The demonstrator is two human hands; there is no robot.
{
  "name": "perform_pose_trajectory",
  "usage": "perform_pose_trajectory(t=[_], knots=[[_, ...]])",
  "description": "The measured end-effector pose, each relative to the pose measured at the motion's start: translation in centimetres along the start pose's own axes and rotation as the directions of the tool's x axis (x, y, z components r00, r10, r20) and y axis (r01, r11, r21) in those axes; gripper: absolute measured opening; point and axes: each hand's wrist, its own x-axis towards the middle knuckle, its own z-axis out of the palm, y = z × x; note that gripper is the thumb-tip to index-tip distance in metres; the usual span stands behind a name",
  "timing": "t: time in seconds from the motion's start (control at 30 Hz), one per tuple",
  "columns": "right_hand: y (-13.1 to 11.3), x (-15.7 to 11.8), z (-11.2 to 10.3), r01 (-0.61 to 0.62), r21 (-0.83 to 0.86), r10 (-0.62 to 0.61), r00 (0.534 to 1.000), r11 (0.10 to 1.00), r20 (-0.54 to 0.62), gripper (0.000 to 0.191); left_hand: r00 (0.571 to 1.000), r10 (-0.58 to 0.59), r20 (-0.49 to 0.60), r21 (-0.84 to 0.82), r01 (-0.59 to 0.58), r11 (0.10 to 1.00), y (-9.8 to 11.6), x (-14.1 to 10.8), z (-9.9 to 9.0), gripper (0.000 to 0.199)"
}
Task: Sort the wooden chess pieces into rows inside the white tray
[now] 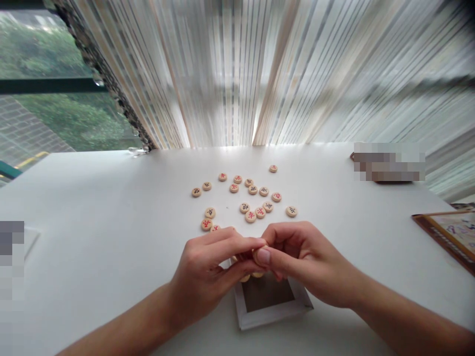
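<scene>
My left hand (211, 262) and my right hand (308, 262) meet over an open shallow box (274, 316) with a pale rim and dark inside. Between their fingertips is a round wooden Chinese chess piece (256, 257), pinched by the right thumb and fingers. The left fingers and thumb close around it from the other side, and they hide most of it. Below the hands, another wooden piece (257, 274) shows at the box. Beyond, several Chinese chess pieces (251, 216) with red or black characters lie scattered, some touching.
The white table (111, 222) reaches back to a striped curtain (222, 74) and a window at the left. A brown-edged board or box (449, 232) lies at the right edge. Blurred-out items sit at the back right and far left.
</scene>
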Motion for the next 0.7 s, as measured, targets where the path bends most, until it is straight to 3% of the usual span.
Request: perform_pose_trajectory(t=[0.23, 0.47, 0.7], knots=[[-0.21, 0.09, -0.14, 0.023, 0.01, -0.023, 1.0, 1.0, 0.015, 0.033, 1.0, -0.008, -0.007, -0.03, 0.007, 1.0, -0.03, 0.11, -0.02, 0.026], [-0.06, 0.3, -0.37, 0.022, 0.14, -0.026, 0.999, 0.99, 0.025, 0.026, 0.999, -0.043, -0.029, -0.066, 0.041, 0.997, 0.03, 0.31, -0.11, 0.025], [0.29, 0.37, -0.68, 0.033, 0.17, -0.039, 0.999, 0.985, 0.033, 0.023, 0.987, -0.158, -0.038, -0.176, 0.149, 0.973, 0.02, 0.24, 0.02, 0.025]])
